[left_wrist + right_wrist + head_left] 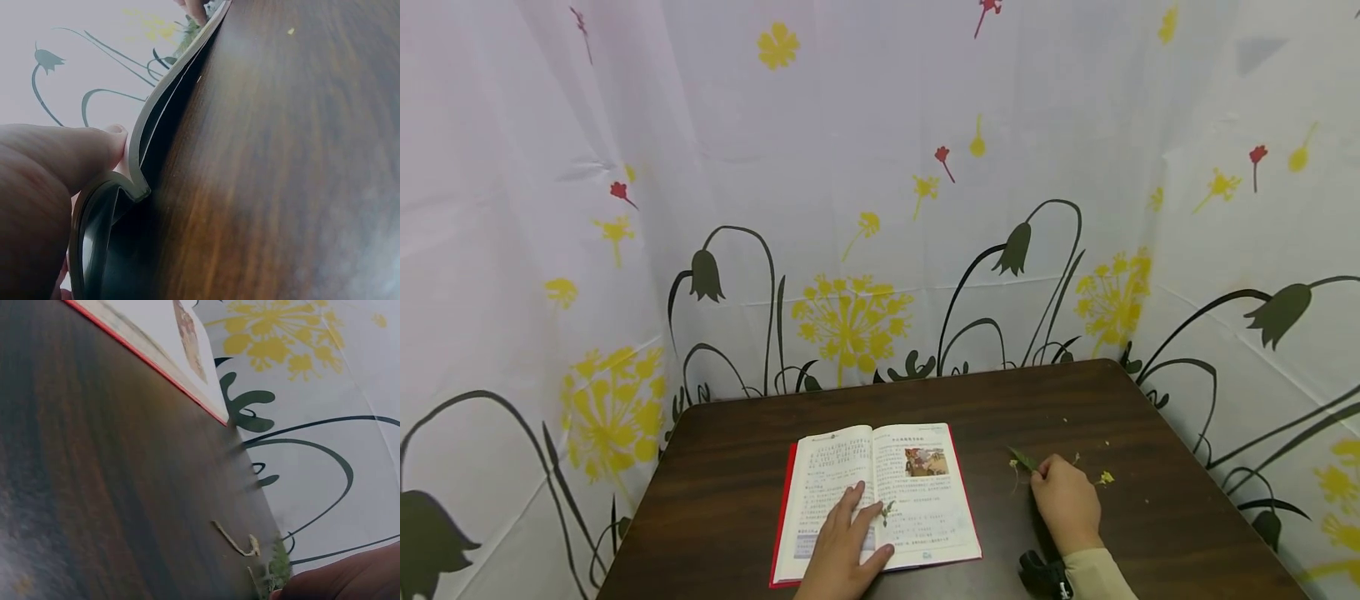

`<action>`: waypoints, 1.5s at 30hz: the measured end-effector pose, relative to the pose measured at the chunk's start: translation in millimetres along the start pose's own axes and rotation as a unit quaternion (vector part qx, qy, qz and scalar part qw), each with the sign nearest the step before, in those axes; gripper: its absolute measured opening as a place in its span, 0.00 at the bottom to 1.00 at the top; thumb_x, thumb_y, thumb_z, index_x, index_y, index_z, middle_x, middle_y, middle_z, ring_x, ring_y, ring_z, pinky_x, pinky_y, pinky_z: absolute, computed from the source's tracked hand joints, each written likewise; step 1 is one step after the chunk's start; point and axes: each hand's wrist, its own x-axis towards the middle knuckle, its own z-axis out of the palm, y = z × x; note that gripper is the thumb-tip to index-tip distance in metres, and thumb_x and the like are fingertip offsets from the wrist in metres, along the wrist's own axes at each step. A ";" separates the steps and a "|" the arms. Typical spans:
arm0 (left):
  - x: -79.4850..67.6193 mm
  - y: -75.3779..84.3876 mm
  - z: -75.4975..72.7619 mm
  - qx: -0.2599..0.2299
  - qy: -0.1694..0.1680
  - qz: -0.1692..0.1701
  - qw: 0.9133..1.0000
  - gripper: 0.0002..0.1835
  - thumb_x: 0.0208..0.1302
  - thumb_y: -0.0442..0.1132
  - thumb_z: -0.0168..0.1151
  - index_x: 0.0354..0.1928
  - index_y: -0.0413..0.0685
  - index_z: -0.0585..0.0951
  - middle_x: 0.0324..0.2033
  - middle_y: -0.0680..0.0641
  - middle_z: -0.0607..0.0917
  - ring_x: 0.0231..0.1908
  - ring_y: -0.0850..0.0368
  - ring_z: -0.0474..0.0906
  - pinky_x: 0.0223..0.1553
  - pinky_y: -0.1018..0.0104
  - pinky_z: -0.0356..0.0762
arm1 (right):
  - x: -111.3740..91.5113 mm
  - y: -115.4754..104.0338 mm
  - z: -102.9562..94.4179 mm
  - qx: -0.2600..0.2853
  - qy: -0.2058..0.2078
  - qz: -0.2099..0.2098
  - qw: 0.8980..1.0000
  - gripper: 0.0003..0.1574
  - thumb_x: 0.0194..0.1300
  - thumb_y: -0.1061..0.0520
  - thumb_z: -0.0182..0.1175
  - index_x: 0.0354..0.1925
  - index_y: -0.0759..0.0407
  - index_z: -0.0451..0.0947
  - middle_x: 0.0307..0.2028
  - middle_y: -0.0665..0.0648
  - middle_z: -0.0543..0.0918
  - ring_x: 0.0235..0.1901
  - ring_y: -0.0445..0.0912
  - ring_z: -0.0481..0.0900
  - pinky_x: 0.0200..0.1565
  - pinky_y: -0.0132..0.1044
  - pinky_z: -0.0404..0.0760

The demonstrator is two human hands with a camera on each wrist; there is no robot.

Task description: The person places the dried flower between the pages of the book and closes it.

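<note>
An open book [925, 525] with a red cover lies on the table. My left hand [842, 546] rests on its pages near the fold, fingers spread and mostly straight. Beside the left fingertips, a small green sprig [887, 510] lies on the right page. In the left wrist view, the thumb [81, 153] sits on the book's lower edge by the spine. Right of the book, my right hand [1066, 504] has curled fingers and pinches a green leafy sprig [1021, 459]. The right wrist view catches that sprig [279, 565] at the fingertips, partly hidden by the hand.
Small yellow flowers [1105, 477] lie just right of the right hand. A thin curled stem [234, 540] is on the dark wooden table [730, 467]. Behind the table hangs a white curtain [865, 150] printed with flowers. A black device [1043, 575] is at the right wrist.
</note>
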 end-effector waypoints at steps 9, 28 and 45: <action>-0.8 2.5 4.7 0.004 0.004 0.006 1.000 0.36 0.67 0.60 0.74 0.73 0.56 0.78 0.83 0.39 0.64 0.82 0.33 0.60 0.77 0.28 0.62 | -4.8 1.5 -17.4 0.004 0.037 -0.003 0.999 0.10 0.75 0.55 0.64 0.44 0.62 0.82 0.24 0.56 0.84 0.19 0.49 0.74 0.21 0.42 0.69; 2.3 2.7 3.0 0.010 0.028 0.022 0.999 0.35 0.67 0.60 0.73 0.71 0.55 0.79 0.81 0.38 0.67 0.80 0.31 0.63 0.74 0.26 0.66 | -22.6 -53.7 -7.1 0.098 0.093 -0.048 0.990 0.12 0.76 0.52 0.64 0.48 0.58 0.86 0.17 0.48 0.75 0.14 0.44 0.68 0.19 0.39 0.65; -0.5 1.9 1.1 0.020 0.042 0.031 0.998 0.35 0.67 0.60 0.74 0.70 0.53 0.80 0.80 0.38 0.69 0.78 0.31 0.66 0.72 0.30 0.70 | -66.0 -125.4 95.7 0.288 -0.024 -0.126 0.949 0.06 0.69 0.57 0.75 0.36 0.47 0.86 0.16 0.44 0.68 0.14 0.33 0.62 0.19 0.27 0.59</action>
